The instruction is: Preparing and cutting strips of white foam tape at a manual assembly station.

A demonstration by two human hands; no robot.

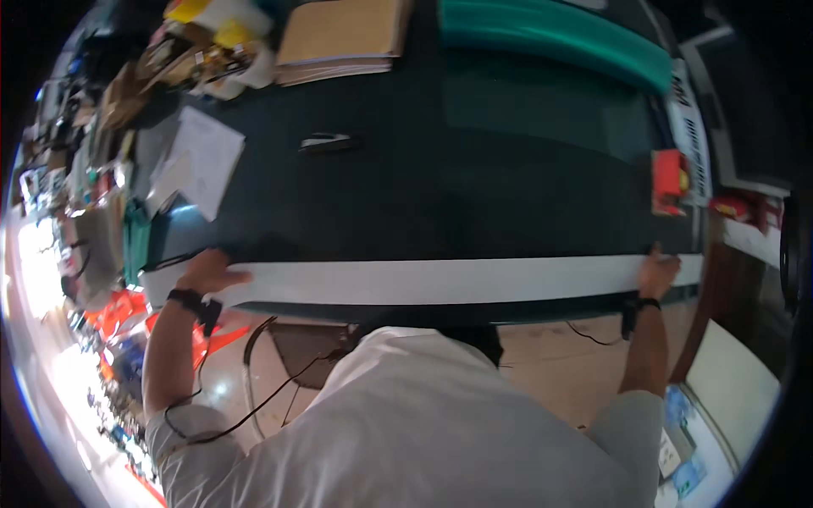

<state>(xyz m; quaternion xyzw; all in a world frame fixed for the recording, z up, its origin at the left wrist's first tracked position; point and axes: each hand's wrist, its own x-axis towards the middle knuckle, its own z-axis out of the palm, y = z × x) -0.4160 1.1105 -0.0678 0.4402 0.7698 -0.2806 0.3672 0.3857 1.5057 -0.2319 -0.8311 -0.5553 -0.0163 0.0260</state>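
1. Dark green table [474, 169] fills most of the view; pale floor below it w/ black cables trailing.
2. Long white strip [432, 280] lies flat along the table's near edge, running nearly the full width.
3. Left hand [207, 273] lies palm down on the strip's left end, fingers spread, thumb pointing right; black band on the wrist.
4. Right hand [658, 273] is at the strip's right end, fingers curled over its top edge; can't tell if it pinches or just presses. Black band here too.
5. Red tool [668, 180] sits on the table just above the right hand, apart from it.
6. Loose papers [196, 161] lie at upper left, cardboard sheets [343, 34] at the far edge, a small dark item [326, 142] mid-table.
7. Teal roll [550, 34] lies along the far right edge.
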